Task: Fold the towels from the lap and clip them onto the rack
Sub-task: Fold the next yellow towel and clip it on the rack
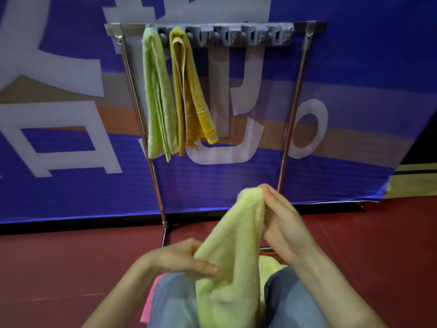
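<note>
A pale yellow towel (pixel 233 252) hangs folded lengthwise between my hands above my lap. My right hand (pixel 282 223) pinches its top fold, raised toward the rack. Lower down, my left hand (pixel 182 258) holds the towel's side, its fingers lying along the cloth. The metal rack (pixel 295 110) stands in front of me with a grey clip bar (pixel 236 35) along its top. A light green towel (pixel 157 95) and a mustard yellow towel (pixel 189 91) hang clipped at the bar's left end.
A pink towel (pixel 150 301) lies at my left thigh, and more pale yellow cloth (pixel 269 266) shows between my knees. A blue banner (pixel 354 114) with white characters stands behind the rack. Red floor (pixel 59 268) spreads on both sides.
</note>
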Motion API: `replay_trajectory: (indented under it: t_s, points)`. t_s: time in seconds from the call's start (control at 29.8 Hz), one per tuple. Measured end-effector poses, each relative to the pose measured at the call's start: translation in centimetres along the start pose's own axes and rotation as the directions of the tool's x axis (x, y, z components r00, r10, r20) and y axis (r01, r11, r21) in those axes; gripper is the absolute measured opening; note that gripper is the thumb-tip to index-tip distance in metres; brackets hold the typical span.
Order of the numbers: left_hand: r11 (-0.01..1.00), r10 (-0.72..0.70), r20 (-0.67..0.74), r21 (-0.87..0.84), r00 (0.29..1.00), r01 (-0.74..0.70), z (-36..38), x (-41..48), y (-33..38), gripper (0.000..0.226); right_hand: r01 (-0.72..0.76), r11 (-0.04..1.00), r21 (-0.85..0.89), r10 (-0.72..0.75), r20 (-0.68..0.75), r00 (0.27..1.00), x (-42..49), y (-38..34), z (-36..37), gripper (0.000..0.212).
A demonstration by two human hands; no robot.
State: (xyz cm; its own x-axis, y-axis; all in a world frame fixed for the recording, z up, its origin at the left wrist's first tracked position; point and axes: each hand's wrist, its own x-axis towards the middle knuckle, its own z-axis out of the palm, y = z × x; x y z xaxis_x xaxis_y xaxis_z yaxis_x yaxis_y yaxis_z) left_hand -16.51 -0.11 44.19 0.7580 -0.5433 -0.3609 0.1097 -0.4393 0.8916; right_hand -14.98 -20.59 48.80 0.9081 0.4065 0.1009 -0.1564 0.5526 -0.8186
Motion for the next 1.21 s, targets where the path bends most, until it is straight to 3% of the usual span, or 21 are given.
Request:
replay_trajectory:
  t_s: [0.13, 0.3, 0.4, 0.57, 0.8, 1.01, 1.11, 1.21]
  points:
    - [0.906, 0.086, -0.220, -0.389, 0.972, -0.168, 1.2, 0.5, -1.3, 0.058, 0.038, 0.999, 0.009, -0.038, -0.010, 0.999, 0.0, -1.8, -1.2, 0.051]
    - [0.773, 0.183, -0.367, -0.520, 0.912, -0.364, 1.7, 0.8, 0.7, 0.062, -0.037, 0.997, -0.066, 0.028, -0.135, 0.990, -1.1, -1.4, -4.9, 0.054]
    - [0.799, 0.241, -0.281, -0.485, 0.929, -0.355, 1.6, 0.6, 2.5, 0.062, -0.215, 0.972, -0.091, 0.193, -0.206, 0.959, -2.0, 0.0, -6.1, 0.067]
    - [0.903, 0.274, -0.097, -0.317, 0.957, -0.290, 1.1, 0.8, 4.6, 0.054, -0.466, 0.868, -0.169, 0.437, -0.184, 0.880, -2.1, 1.6, -6.2, 0.059]
    - [0.957, 0.233, 0.027, -0.182, 0.972, -0.225, 0.8, 0.3, 6.1, 0.045, -0.504, 0.735, -0.454, 0.503, -0.132, 0.854, 0.3, 2.4, -3.2, 0.082]
    - [0.966, 0.219, 0.099, -0.161, 0.971, -0.202, 0.7, 0.0, 6.5, 0.038, -0.531, 0.630, -0.567, 0.568, -0.130, 0.813, 0.4, 2.4, -3.6, 0.068]
    - [0.964, 0.229, 0.107, -0.163, 0.968, -0.210, 0.4, -0.2, 6.6, 0.037, -0.502, 0.709, -0.495, 0.546, -0.065, 0.836, -0.1, 2.3, -4.0, 0.052]
    - [0.967, 0.220, 0.101, -0.151, 0.970, -0.204, 0.1, -0.3, 6.4, 0.042, -0.328, 0.902, -0.282, 0.340, -0.008, 0.940, -0.3, 2.0, -4.3, 0.017]
